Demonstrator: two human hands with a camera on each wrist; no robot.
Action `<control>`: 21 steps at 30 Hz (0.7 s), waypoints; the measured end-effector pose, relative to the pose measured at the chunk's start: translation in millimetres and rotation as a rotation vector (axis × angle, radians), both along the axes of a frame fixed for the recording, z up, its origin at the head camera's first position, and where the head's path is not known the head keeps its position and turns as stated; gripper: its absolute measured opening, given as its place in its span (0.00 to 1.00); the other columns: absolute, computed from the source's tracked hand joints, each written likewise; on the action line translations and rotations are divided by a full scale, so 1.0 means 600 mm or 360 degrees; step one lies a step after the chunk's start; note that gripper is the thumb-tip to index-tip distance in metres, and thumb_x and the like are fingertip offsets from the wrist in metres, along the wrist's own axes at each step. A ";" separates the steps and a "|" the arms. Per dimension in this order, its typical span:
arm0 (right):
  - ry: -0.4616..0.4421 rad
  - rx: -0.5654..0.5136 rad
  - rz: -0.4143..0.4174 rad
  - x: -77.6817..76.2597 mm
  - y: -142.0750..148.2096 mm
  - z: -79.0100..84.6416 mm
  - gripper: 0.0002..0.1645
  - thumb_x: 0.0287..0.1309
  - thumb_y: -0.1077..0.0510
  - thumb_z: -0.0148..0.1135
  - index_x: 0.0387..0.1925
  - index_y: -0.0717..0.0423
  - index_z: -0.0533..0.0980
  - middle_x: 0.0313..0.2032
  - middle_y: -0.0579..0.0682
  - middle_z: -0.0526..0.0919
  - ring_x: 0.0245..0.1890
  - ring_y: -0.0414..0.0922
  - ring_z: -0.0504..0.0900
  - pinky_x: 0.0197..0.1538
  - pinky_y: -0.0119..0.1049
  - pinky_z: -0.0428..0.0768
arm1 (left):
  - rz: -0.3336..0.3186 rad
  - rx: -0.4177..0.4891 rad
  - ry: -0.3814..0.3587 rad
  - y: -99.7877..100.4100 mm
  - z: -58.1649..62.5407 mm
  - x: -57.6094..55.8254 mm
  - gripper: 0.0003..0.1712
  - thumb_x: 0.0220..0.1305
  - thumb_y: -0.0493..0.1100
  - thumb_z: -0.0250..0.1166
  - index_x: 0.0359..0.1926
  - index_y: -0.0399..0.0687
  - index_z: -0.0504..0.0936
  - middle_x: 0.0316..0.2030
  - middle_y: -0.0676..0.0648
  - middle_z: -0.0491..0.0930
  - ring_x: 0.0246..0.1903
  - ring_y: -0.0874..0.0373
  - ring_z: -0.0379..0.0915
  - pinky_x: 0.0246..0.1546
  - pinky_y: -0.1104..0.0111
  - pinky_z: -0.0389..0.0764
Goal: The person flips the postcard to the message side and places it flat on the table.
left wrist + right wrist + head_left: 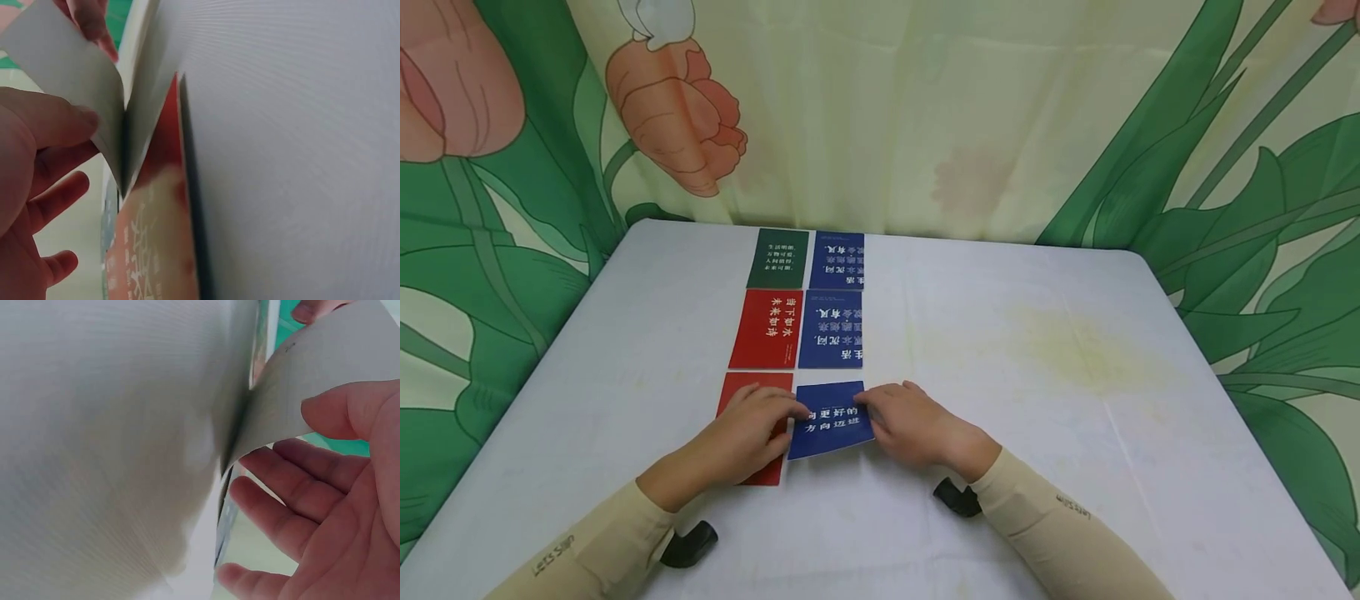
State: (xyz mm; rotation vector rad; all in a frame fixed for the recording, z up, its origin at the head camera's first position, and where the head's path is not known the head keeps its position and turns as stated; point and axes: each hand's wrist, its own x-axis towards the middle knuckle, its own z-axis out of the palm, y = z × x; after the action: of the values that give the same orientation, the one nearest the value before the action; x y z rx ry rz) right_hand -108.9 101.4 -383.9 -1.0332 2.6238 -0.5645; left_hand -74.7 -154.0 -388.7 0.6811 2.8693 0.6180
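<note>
Thumb and fingertips of the left hand [736, 440] and right hand [913, 427] pinched a curved, smooth blue card [831, 435], tilted above the cloth-covered counter [1000, 533], beside a red card [770, 474]. Beyond lay four flat rectangular cards [766, 329], then a softly creased floral curtain [865, 125].

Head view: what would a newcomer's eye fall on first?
The left hand and right hand pinch a blue card beside the nearest red card. Next, the lone green card draws the eye at the far edge of the table, then large flowers printed on the backdrop.
</note>
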 end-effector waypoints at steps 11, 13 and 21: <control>0.0238 -0.0315 0.0002 -0.004 0.006 0.002 0.17 0.64 0.66 0.60 0.54 0.66 0.76 0.47 0.55 0.85 0.50 0.49 0.83 0.57 0.44 0.78 | 0.0071 0.0132 0.0090 -0.002 0.008 0.004 0.25 0.48 0.35 0.78 0.49 0.47 0.84 0.45 0.49 0.81 0.53 0.48 0.71 0.59 0.44 0.69; 0.0252 -0.0337 -0.0007 -0.004 0.007 0.002 0.17 0.63 0.67 0.61 0.53 0.66 0.77 0.45 0.54 0.85 0.48 0.49 0.83 0.55 0.43 0.79 | 0.0067 0.0165 0.0110 -0.003 0.008 0.004 0.25 0.47 0.34 0.79 0.50 0.46 0.83 0.44 0.50 0.81 0.53 0.49 0.72 0.59 0.45 0.69; 0.0508 -0.0589 -0.0042 -0.006 0.010 -0.007 0.18 0.57 0.68 0.65 0.50 0.65 0.78 0.37 0.52 0.86 0.37 0.45 0.85 0.44 0.40 0.82 | 0.0175 0.0357 0.0159 -0.001 0.011 0.005 0.20 0.52 0.34 0.77 0.46 0.44 0.82 0.42 0.49 0.81 0.49 0.49 0.71 0.42 0.60 0.84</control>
State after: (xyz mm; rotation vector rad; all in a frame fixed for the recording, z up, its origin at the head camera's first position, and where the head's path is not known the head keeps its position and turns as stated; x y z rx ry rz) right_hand -112.7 107.6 -387.9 -1.2895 2.8774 -0.9947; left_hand -71.6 -154.9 -381.9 0.6013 2.9738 0.9589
